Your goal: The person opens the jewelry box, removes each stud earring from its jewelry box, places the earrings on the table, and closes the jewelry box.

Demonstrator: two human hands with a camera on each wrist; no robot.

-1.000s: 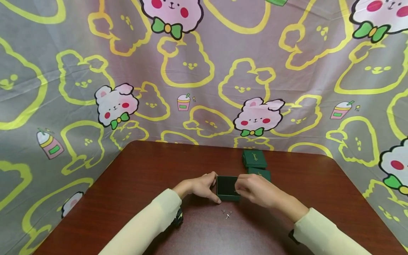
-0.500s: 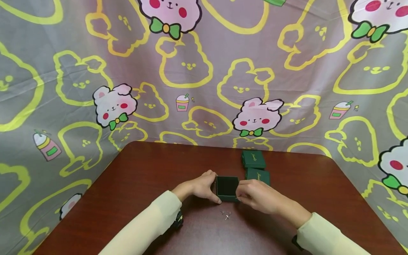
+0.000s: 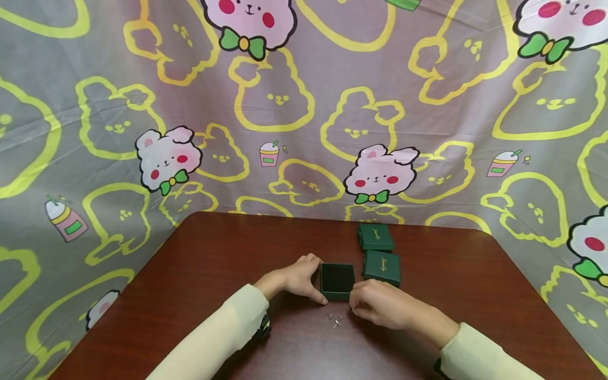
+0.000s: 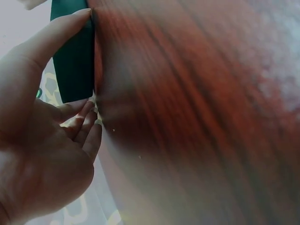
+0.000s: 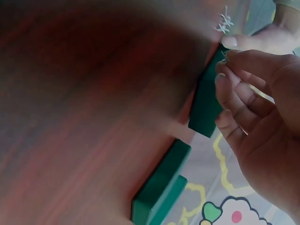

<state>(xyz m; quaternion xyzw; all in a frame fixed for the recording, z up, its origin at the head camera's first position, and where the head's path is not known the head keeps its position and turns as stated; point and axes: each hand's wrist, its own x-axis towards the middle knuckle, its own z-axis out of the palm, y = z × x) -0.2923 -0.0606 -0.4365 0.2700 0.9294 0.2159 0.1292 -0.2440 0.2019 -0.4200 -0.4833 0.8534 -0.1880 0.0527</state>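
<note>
An uncovered green jewelry box (image 3: 337,296) with a black inside sits on the table in the head view. My left hand (image 3: 298,277) spans its left side, thumb at the near corner and fingers toward the far one; the left wrist view shows the box wall (image 4: 74,65) between thumb and fingers. Beside the near right corner, my right hand (image 3: 385,304) pinches a tiny silvery piece (image 5: 224,56) with thin points between thumb and index finger. Its exact kind is too small to tell. Several similar silver pieces (image 3: 336,322) lie on the table in front of the box.
Two dark green boxes with gold lettering, a nearer one (image 3: 382,266) and a farther one (image 3: 376,236), stand behind and right of the box. The brown wooden table (image 3: 228,237) ends at a patterned cloth backdrop (image 3: 304,132).
My right hand has come from over the right rim of the box down toward me, to its near right corner, still pinching. My left hand stays at the left side.
</note>
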